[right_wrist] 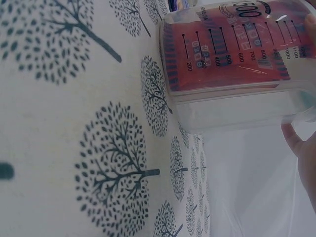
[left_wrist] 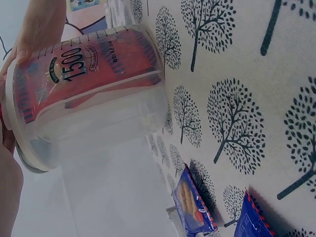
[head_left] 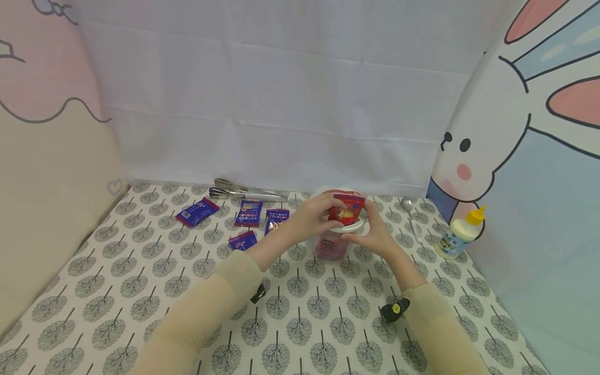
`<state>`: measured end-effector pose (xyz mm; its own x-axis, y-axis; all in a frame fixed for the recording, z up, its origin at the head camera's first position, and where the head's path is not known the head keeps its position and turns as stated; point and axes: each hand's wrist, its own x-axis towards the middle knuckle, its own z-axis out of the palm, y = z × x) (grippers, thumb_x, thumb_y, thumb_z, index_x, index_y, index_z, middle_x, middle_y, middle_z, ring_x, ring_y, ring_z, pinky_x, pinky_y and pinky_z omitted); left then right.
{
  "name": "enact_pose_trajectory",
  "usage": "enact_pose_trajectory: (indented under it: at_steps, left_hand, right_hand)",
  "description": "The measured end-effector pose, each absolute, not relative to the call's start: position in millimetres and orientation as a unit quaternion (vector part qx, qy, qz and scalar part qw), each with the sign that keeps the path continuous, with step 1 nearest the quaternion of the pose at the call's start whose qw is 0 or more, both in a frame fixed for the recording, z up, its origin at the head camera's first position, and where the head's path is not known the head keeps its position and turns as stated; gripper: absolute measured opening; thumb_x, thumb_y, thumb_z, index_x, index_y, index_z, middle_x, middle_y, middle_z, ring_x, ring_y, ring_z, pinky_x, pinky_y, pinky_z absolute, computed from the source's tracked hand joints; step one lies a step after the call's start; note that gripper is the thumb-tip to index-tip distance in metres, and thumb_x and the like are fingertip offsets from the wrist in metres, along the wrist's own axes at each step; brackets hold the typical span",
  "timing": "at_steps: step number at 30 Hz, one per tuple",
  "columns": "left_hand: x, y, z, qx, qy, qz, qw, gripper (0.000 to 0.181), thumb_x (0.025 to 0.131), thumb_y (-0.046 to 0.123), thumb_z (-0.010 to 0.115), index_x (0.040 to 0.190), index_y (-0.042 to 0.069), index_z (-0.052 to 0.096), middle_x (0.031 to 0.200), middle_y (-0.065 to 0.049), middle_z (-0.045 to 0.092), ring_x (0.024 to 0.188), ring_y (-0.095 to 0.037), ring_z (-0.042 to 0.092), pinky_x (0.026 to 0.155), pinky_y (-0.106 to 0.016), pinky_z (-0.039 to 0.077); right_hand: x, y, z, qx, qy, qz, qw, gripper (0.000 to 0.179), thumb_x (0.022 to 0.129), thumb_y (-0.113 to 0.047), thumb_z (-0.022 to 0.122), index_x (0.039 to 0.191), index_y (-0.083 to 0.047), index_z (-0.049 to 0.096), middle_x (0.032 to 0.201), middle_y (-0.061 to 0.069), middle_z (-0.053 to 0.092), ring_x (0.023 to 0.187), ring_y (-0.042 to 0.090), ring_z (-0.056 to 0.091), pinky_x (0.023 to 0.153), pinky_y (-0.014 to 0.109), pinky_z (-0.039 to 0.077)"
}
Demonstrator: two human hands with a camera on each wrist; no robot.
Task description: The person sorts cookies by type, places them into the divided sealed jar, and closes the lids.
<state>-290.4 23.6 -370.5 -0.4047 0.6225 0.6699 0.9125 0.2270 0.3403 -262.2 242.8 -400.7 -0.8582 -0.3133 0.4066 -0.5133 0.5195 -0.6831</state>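
A clear plastic container (head_left: 332, 249) marked 1500 stands on the cloth with red packets inside, seen through its wall. At its white rim my left hand (head_left: 315, 216) pinches a red snack packet (head_left: 349, 211) that shows a picture on its front. My right hand (head_left: 375, 234) grips the rim from the right, thumb in front. The left wrist view shows the container's side (left_wrist: 98, 113) between the two hands. In the right wrist view, measuring marks run along the container (right_wrist: 237, 49), and part of my right hand (right_wrist: 307, 165) shows at the edge.
Left of the container lie several blue snack packets (head_left: 248, 213). Metal tongs (head_left: 262, 196) and a whisk (head_left: 227, 183) are behind them. At right are a spoon (head_left: 412, 219) and a bottle with a yellow cap (head_left: 459, 237). Cloth walls enclose the table.
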Motion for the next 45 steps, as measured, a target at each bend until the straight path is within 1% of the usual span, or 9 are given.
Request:
enact_pose_trajectory:
  at_steps: [4, 7, 12, 17, 22, 28, 34, 40, 45]
  left_hand:
    - [-291, 17, -373, -0.53, -0.758, -0.319, 0.206, 0.042, 0.073, 0.021, 0.08, 0.108, 0.007, 0.064, 0.104, -0.003, 0.065, 0.098, -0.013, 0.058, 0.09, -0.017, 0.048]
    - [-289, 11, -371, -0.545, -0.767, -0.27, 0.204, 0.04, 0.072, 0.029, 0.081, 0.105, 0.012, 0.068, 0.102, 0.001, 0.067, 0.105, -0.015, 0.056, 0.1, -0.026, 0.043]
    - [-286, 4, -367, -0.547, -0.783, -0.233, 0.184, 0.037, 0.074, 0.029, 0.079, 0.107, 0.016, 0.069, 0.109, 0.004, 0.066, 0.115, -0.016, 0.052, 0.107, -0.032, 0.038]
    - [-283, 5, -361, -0.56, -0.768, -0.226, 0.212, 0.043, 0.077, 0.024, 0.078, 0.116, 0.014, 0.065, 0.125, -0.002, 0.059, 0.124, -0.019, 0.047, 0.114, -0.03, 0.028]
    - [-280, 5, -358, -0.56, -0.768, -0.216, 0.224, 0.039, 0.078, 0.02, 0.077, 0.114, 0.012, 0.066, 0.121, -0.003, 0.061, 0.118, -0.017, 0.051, 0.111, -0.029, 0.032]
    - [-280, -2, -360, -0.531, -0.805, -0.191, 0.182, 0.034, 0.078, 0.024, 0.077, 0.109, 0.013, 0.068, 0.115, -0.001, 0.065, 0.118, -0.018, 0.052, 0.11, -0.037, 0.034]
    - [-278, 0, -360, -0.503, -0.845, -0.118, 0.136, 0.044, 0.08, 0.033, 0.075, 0.12, 0.018, 0.062, 0.126, 0.003, 0.06, 0.128, -0.018, 0.043, 0.114, -0.041, 0.026]
    - [-275, 4, -360, -0.487, -0.858, -0.106, 0.125, 0.056, 0.081, 0.037, 0.072, 0.132, 0.026, 0.052, 0.133, 0.004, 0.055, 0.128, -0.016, 0.041, 0.114, -0.04, 0.025]
    - [-272, 4, -358, -0.485, -0.864, -0.071, 0.117, 0.058, 0.084, 0.04, 0.068, 0.137, 0.026, 0.049, 0.137, 0.006, 0.052, 0.133, -0.018, 0.036, 0.115, -0.043, 0.022]
  right_hand:
    - [-251, 235, -387, 0.275, -0.85, 0.429, 0.133, 0.1, 0.067, 0.001, 0.081, 0.147, -0.004, 0.021, 0.147, 0.023, 0.026, 0.134, 0.043, 0.027, 0.108, 0.066, 0.02]
    - [-244, 231, -377, 0.294, -0.843, 0.428, 0.139, 0.1, 0.066, 0.002, 0.081, 0.146, -0.001, 0.02, 0.145, 0.026, 0.027, 0.13, 0.045, 0.031, 0.105, 0.067, 0.024]
    - [-243, 230, -376, 0.299, -0.839, 0.433, 0.138, 0.099, 0.066, 0.004, 0.08, 0.145, -0.001, 0.021, 0.144, 0.025, 0.028, 0.13, 0.044, 0.031, 0.106, 0.067, 0.023]
    - [-244, 231, -377, 0.308, -0.833, 0.439, 0.138, 0.097, 0.067, 0.008, 0.078, 0.145, 0.002, 0.021, 0.143, 0.027, 0.027, 0.131, 0.044, 0.029, 0.105, 0.067, 0.024]
    - [-245, 231, -377, 0.302, -0.831, 0.448, 0.13, 0.097, 0.068, 0.008, 0.077, 0.145, 0.001, 0.02, 0.143, 0.027, 0.027, 0.13, 0.043, 0.03, 0.106, 0.065, 0.025]
    - [-242, 229, -375, 0.282, -0.842, 0.441, 0.13, 0.097, 0.067, 0.003, 0.079, 0.146, -0.002, 0.022, 0.143, 0.026, 0.029, 0.129, 0.043, 0.032, 0.107, 0.065, 0.024]
    - [-241, 229, -373, 0.269, -0.848, 0.44, 0.122, 0.098, 0.068, 0.001, 0.079, 0.147, -0.004, 0.022, 0.143, 0.025, 0.028, 0.13, 0.043, 0.032, 0.107, 0.065, 0.023]
    - [-239, 229, -373, 0.269, -0.849, 0.439, 0.121, 0.096, 0.069, 0.001, 0.079, 0.146, -0.004, 0.022, 0.145, 0.024, 0.026, 0.131, 0.044, 0.03, 0.107, 0.066, 0.022]
    - [-241, 229, -375, 0.269, -0.851, 0.434, 0.123, 0.096, 0.069, 0.001, 0.079, 0.146, -0.005, 0.022, 0.147, 0.023, 0.024, 0.131, 0.044, 0.03, 0.106, 0.066, 0.023]
